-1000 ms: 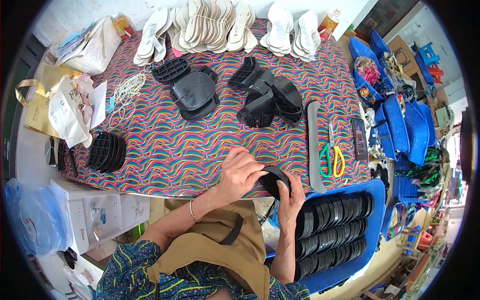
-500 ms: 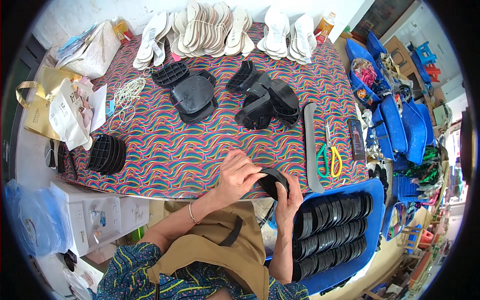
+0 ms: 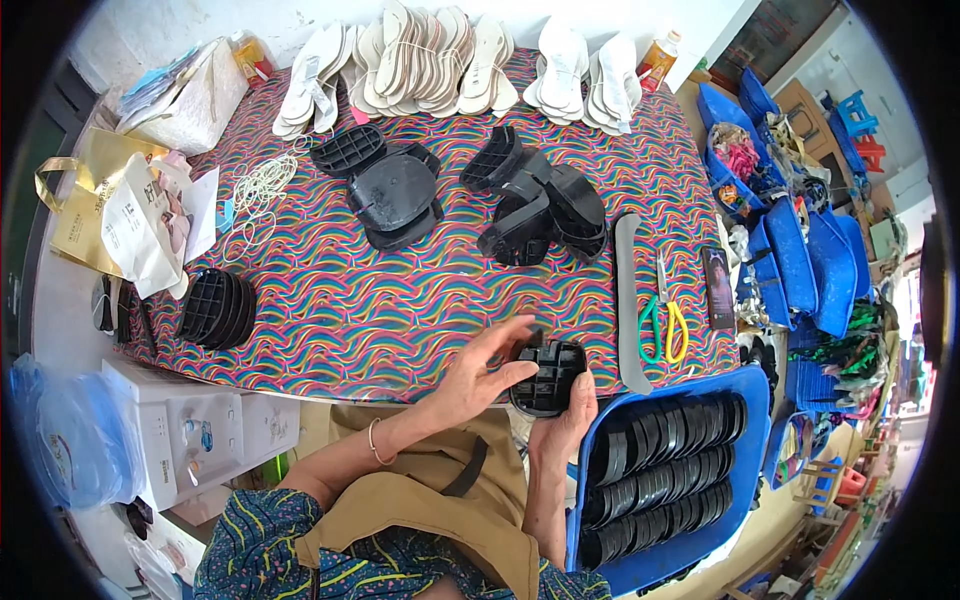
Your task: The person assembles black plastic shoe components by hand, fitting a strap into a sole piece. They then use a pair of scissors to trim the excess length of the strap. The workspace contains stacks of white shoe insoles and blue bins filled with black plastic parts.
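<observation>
A black plastic shoe heel piece (image 3: 553, 380) is held above the table's near edge, its hollow, ribbed grid side facing up. My right hand (image 3: 567, 418) grips it from the right and below, thumb along its side. My left hand (image 3: 475, 375) is at its left side. Its thumb reaches onto the piece's edge, while the forefinger stretches out apart from it, beyond the far corner. To the right stands a blue crate (image 3: 762, 400) with rows of similar black pieces (image 3: 665, 430). More of them lie farther back in a left pile (image 3: 395, 190) and a right pile (image 3: 545, 205).
Right of my hands lie a grey curved strip (image 3: 627, 300), scissors (image 3: 664, 325) with green and yellow handles, and a phone (image 3: 717, 288). A short stack of ribbed pieces (image 3: 217, 308) sits left. Bundled insoles (image 3: 425, 60) line the back, with tangled pale cord (image 3: 265, 190) nearer.
The heel piece has turned so its ribbed side faces up. My left hand's pinch on its edge has loosened, the fingers spreading. The view has shifted slightly.
</observation>
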`<state>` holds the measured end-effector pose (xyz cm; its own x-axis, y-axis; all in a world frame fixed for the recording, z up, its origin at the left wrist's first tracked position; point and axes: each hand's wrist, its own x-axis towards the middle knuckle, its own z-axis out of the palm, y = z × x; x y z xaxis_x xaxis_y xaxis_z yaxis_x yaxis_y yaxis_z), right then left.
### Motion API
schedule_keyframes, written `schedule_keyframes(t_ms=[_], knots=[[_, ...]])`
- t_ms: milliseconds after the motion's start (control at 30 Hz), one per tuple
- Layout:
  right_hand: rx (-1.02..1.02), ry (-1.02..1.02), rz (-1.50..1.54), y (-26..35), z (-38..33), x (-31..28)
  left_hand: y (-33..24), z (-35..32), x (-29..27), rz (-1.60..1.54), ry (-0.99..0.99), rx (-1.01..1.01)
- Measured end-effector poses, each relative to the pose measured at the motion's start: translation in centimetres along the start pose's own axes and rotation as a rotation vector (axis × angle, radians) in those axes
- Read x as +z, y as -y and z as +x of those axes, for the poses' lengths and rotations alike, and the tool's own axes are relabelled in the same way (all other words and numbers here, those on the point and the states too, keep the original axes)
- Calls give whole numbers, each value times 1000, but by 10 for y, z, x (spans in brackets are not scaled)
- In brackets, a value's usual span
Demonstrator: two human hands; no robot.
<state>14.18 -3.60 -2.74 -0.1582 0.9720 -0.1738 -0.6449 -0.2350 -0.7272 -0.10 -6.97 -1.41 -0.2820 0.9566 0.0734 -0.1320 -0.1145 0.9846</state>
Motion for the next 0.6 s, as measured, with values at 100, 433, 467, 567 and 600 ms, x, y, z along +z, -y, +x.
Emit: schedule_keyframes(t_ms=[100, 433, 467, 567, 600], knots=[[90, -2, 85, -12, -4, 8, -10, -2, 6, -17, -72, -6], [-177, 132, -731, 2, -14, 17, -46, 6, -18, 984, 128, 310], [-327, 145, -884, 1, -8, 10, -45, 7, -18, 1023, 145, 322], [-399, 273, -1045, 17, -6, 7, -39, 9, -19, 1107, 189, 356], [-495, 261, -1053, 19, -5, 10, -37, 10, -18, 1115, 195, 369]])
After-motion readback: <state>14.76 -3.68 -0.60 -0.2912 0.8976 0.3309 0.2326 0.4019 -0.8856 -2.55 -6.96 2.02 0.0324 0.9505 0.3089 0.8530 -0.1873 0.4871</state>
